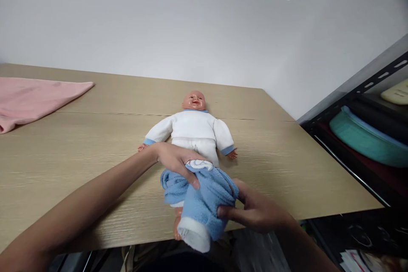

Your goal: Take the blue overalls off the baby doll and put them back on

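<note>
A baby doll lies on its back on the table, its head toward the wall, dressed in a white top with blue cuffs and collar and white bottoms. Bunched blue fleece pants with a white cuff cover its lower legs. One bare doll foot shows below them; the other foot is hidden. My left hand is closed on the upper edge of the blue pants, thumb on top. Lower on the right side, my right hand grips the same pants between thumb and fingers.
A pink cloth lies on the wooden table at far left. At the right stands a black shelf rack with a teal basin on it. A pale wall rises behind the table. The near table edge runs just under the doll's feet.
</note>
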`<control>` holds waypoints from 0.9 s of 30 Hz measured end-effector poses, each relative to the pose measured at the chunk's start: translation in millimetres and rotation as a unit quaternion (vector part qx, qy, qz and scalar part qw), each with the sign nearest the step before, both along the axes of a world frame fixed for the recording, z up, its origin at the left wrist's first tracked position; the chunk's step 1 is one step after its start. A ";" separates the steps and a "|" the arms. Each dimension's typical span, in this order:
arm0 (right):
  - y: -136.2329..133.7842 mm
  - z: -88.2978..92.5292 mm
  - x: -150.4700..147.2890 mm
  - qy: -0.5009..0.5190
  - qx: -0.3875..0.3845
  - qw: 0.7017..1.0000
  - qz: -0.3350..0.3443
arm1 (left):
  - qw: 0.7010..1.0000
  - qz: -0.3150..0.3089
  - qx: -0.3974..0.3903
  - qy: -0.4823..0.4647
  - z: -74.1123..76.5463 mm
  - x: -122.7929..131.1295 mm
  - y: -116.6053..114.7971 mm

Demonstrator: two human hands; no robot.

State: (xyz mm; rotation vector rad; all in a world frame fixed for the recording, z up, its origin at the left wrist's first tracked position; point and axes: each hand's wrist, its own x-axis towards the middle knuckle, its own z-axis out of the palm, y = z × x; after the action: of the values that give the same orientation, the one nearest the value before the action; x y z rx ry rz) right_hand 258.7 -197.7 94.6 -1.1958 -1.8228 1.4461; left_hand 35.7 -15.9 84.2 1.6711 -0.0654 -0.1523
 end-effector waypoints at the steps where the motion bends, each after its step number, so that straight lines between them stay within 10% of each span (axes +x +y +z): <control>1: -0.8 -1.2 -1.7 0.010 0.001 1.000 -0.010 | 1.000 0.013 0.013 -0.012 1.7 0.6 -1.1; 9: -10.7 -31.7 -5.4 0.130 -0.117 0.974 -0.143 | 0.995 0.090 -0.016 0.043 5.7 -1.1 -8.2; 14: -17.3 -32.4 -14.9 0.109 -0.067 0.977 -0.171 | 0.996 0.072 0.006 0.046 17.2 4.8 -22.5; 19: -22.4 -39.0 -22.3 0.050 -0.001 0.931 -0.362 | 0.982 0.135 0.125 0.037 20.9 10.3 -39.2; 27: -22.5 -24.2 -13.6 0.247 -0.110 0.925 -0.268 | 0.967 0.208 0.126 0.076 16.6 -0.9 -34.1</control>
State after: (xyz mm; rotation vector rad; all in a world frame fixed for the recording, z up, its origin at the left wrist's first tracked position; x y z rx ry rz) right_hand 245.1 -220.2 70.4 -1.1722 -0.9211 1.4667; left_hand 34.9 -50.0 100.8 1.8816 0.4355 0.0322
